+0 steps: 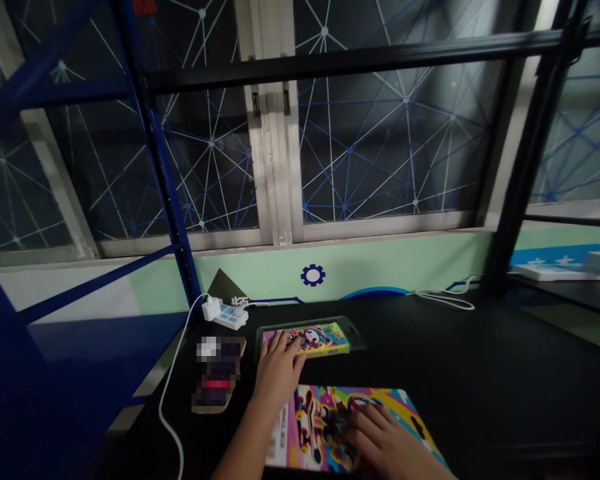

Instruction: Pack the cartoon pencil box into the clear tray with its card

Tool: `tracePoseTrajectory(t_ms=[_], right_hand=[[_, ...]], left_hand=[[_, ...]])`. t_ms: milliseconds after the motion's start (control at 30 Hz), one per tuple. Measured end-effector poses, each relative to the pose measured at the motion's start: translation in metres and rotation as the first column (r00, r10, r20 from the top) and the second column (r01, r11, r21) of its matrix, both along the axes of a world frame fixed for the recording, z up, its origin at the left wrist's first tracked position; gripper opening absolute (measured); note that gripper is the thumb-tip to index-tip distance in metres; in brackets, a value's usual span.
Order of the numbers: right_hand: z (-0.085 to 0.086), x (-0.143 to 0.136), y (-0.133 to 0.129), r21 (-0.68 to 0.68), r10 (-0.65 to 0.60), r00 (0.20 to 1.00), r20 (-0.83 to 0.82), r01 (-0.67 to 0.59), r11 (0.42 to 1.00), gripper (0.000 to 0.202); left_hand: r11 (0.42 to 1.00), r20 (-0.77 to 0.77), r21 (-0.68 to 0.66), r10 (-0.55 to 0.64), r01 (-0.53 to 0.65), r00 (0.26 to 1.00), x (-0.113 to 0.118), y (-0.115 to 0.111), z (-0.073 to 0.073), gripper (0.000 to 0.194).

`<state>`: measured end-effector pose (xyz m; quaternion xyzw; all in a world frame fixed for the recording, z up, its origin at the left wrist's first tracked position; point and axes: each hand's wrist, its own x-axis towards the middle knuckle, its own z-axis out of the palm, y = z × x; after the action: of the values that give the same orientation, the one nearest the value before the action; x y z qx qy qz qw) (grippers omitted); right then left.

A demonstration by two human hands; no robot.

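My left hand (280, 363) rests with stretched fingers on the left end of a colourful flat box (325, 338), which has a cartoon figure on its top. That box lies in a clear plastic tray (354, 333) on the black tabletop. Closer to me is a larger, bright, flat printed package (310, 427) with a cartoon character and a skateboard, and a hang hole at its right side. Over its right half lies my right hand (380, 433), fingers slightly bent and a little blurred, fingertips on the printed surface. What is under the palm is hidden.
A phone (219, 373), partly pixelated, lies left of my left arm. Behind it is a white power strip (230, 316) with a plugged-in charger, whose white cable (167, 393) runs down the table's left side. Another cable (445, 300) lies along the wall. Blue and black shelf posts frame the table.
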<state>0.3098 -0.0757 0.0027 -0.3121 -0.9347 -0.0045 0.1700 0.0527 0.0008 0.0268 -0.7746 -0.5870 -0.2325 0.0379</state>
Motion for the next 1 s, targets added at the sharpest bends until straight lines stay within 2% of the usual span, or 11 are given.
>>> tracePoseTrajectory(t_ms=[67, 133, 167, 233, 333, 433, 533, 633, 733, 867, 1000], right_hand=[[0.006, 0.018, -0.006, 0.02, 0.017, 1.0, 0.005, -0.017, 1.0, 0.045], [0.019, 0.044, -0.012, -0.028, 0.038, 0.999, 0.005, -0.038, 0.999, 0.052], [0.027, 0.06, -0.013, -0.059, 0.014, 1.0, -0.001, -0.014, 0.998, 0.056], [0.041, 0.091, -0.009, -0.079, -0.115, 0.993, -0.003, 0.115, 0.99, 0.063], [0.054, 0.133, 0.012, 0.051, -0.305, 0.952, -0.004, 0.305, 0.951, 0.065], [0.055, 0.162, 0.04, 0.271, -0.328, 0.943, 0.052, 0.302, 0.914, 0.069], [0.05, 0.176, 0.059, 0.408, -0.308, 0.937, 0.165, 0.22, 0.886, 0.073], [0.045, 0.181, 0.061, 0.45, -0.285, 0.93, 0.232, 0.157, 0.879, 0.075], [0.043, 0.181, 0.056, 0.461, -0.263, 0.93, 0.256, 0.121, 0.879, 0.075], [0.047, 0.179, 0.054, 0.465, -0.245, 0.931, 0.272, 0.096, 0.88, 0.075], [0.054, 0.184, 0.059, 0.417, -0.203, 0.939, 0.276, 0.073, 0.906, 0.077]], left_hand=[[1.0, -0.003, -0.001, -0.004, 0.004, 1.0, -0.003, 0.0, 0.0, 0.041], [1.0, -0.002, 0.001, -0.003, 0.003, 1.0, -0.006, 0.0, 0.001, 0.04], [1.0, -0.001, 0.002, -0.004, 0.004, 1.0, -0.007, -0.001, 0.001, 0.039], [1.0, -0.001, 0.009, -0.007, 0.007, 1.0, -0.007, -0.003, 0.002, 0.038], [1.0, -0.001, 0.027, -0.006, 0.006, 1.0, -0.005, -0.01, 0.001, 0.036], [0.999, -0.004, 0.052, -0.01, 0.01, 1.0, -0.003, -0.02, -0.002, 0.036], [0.996, -0.016, 0.084, -0.014, 0.015, 1.0, -0.005, -0.032, -0.01, 0.037], [0.982, -0.063, 0.187, -0.024, 0.035, 0.998, -0.009, -0.041, -0.021, 0.036], [0.962, -0.116, 0.265, -0.038, 0.067, 0.993, -0.014, -0.047, -0.028, 0.035], [0.958, -0.125, 0.277, -0.043, 0.076, 0.991, -0.015, -0.048, -0.029, 0.035], [0.951, -0.106, 0.299, -0.055, 0.085, 0.993, -0.015, -0.047, -0.029, 0.033]])
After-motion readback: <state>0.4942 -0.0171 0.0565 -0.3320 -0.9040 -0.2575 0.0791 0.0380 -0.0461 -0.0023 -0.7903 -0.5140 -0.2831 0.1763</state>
